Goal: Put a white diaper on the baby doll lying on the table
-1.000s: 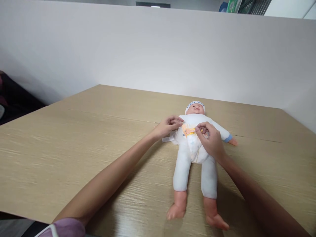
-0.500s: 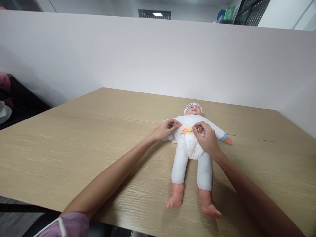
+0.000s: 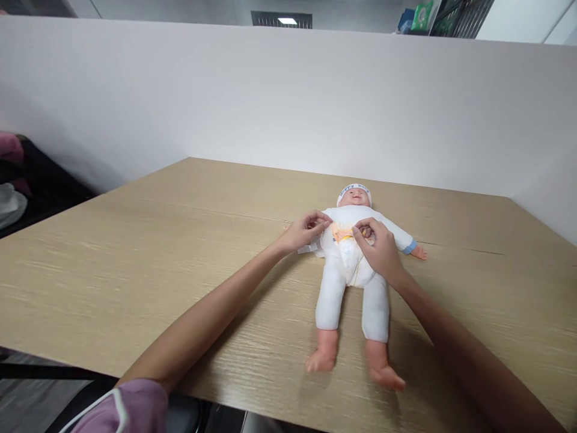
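A baby doll in a white suit and white cap lies on its back on the wooden table, head toward the far wall. A white diaper with an orange printed waistband is wrapped round its middle. My left hand pinches the diaper's side tab at the doll's left-of-frame hip. My right hand rests on the doll's belly, fingers pinched on the waistband front. The doll's bare feet point toward me.
A white partition wall stands behind the table's far edge. Dark furniture with a pink and a white item sits at the far left. The table's near edge runs across the lower left.
Both hands stay at the doll's waist with small finger shifts. The camera view has moved slightly; the doll has barely moved.
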{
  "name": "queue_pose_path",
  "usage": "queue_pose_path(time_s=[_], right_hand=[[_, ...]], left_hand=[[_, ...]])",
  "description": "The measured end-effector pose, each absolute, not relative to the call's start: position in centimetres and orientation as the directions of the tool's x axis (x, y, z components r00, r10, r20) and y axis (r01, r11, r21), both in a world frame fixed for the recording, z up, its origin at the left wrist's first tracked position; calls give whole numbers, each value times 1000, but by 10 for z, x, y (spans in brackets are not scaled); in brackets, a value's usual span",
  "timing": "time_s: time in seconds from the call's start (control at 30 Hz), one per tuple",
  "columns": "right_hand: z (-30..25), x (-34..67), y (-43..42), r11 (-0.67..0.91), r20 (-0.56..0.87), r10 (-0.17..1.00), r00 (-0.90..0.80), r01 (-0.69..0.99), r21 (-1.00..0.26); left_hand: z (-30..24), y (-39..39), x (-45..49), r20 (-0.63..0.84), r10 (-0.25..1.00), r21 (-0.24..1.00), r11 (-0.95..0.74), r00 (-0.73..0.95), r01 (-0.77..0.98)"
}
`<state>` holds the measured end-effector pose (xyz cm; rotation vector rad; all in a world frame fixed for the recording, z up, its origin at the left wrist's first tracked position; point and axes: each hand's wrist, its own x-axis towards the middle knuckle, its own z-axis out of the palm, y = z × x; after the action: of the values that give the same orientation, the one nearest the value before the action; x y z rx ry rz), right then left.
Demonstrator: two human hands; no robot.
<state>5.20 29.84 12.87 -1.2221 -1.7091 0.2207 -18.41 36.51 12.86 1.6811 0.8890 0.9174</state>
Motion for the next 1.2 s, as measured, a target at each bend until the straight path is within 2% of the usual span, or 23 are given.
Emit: queue_pose_path(time_s=[0.3,0.53,1.2], right_hand=[[130,51,297,474,604,797,-6,627,-619],[130,51,297,479,611,792,-7,627,-614],[127,52,298,488,633,774,-6,643,-590]], left_hand=[[125,367,-185,196,865,954,-277,462,112],[124,368,-185,154,871,955,-253,467,157],[123,369,-185,135,881,977,-194,453,86]])
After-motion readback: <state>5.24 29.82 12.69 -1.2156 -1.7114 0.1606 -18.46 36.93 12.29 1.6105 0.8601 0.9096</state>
